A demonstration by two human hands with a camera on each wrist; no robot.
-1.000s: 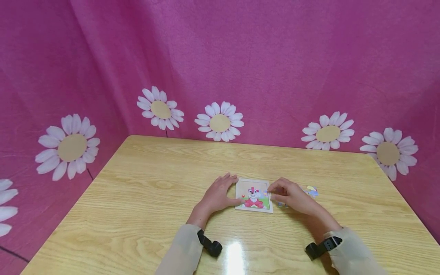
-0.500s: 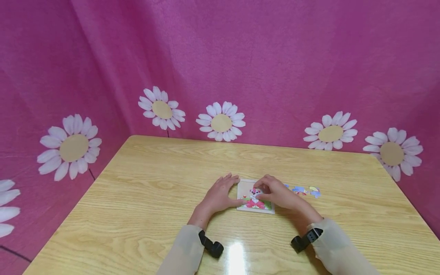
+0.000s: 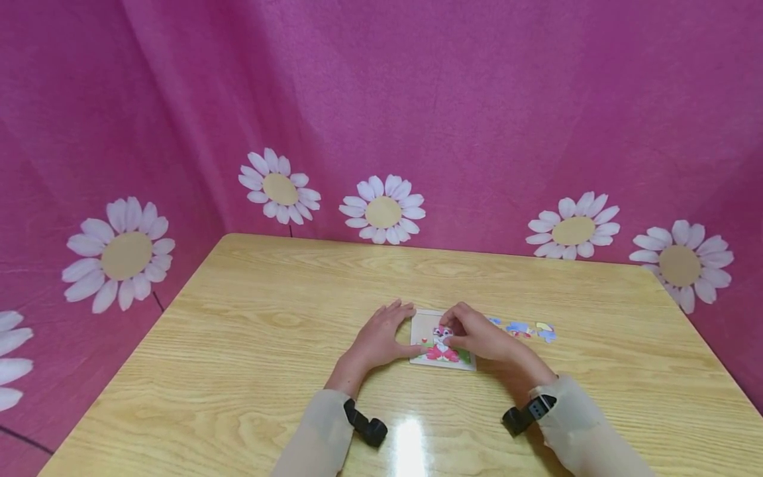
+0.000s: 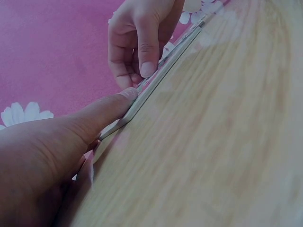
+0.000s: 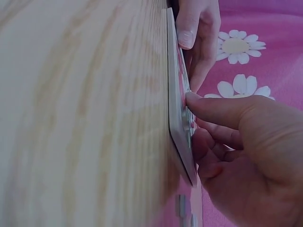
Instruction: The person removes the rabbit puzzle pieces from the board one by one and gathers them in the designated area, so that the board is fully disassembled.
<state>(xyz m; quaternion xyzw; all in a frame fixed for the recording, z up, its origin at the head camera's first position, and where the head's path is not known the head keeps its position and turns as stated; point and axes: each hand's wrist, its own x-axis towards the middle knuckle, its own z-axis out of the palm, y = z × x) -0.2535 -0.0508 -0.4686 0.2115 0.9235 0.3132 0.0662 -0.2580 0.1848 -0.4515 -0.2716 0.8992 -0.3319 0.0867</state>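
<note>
At the bottom edge of the head view, two pale translucent sleeves (image 3: 316,427) are cut off by the frame, each with a black wrist strap carrying a small round device (image 3: 372,430) at the cuff. Just beyond, the left hand (image 3: 378,339) spreads along the left side of a flat, square puzzle tray with a pale frame (image 3: 422,324); its fingers are nearly straight, the fingertips at the far left corner, the thumb laid over the near left part. The right hand (image 3: 481,334) bends over the tray's right half, thumb and index fingertip close together and touching the puzzle surface. Whether they pinch a piece cannot be told, since the fingers cover that spot, and the right wrist view sees the tray nearly edge-on.

Inside the tray, a pink-and-white cartoon animal picture (image 3: 442,354) fills the middle and near part, with green beside it; the upper left shows bare beige. Right of the tray, loose blue puzzle pieces with touches of yellow and red (image 3: 520,328) lie on the light wood-grain tabletop (image 3: 286,311), too small to make out their designs. Farthest back hangs a magenta curtain (image 3: 477,99) printed with white daisies (image 3: 383,212).
</note>
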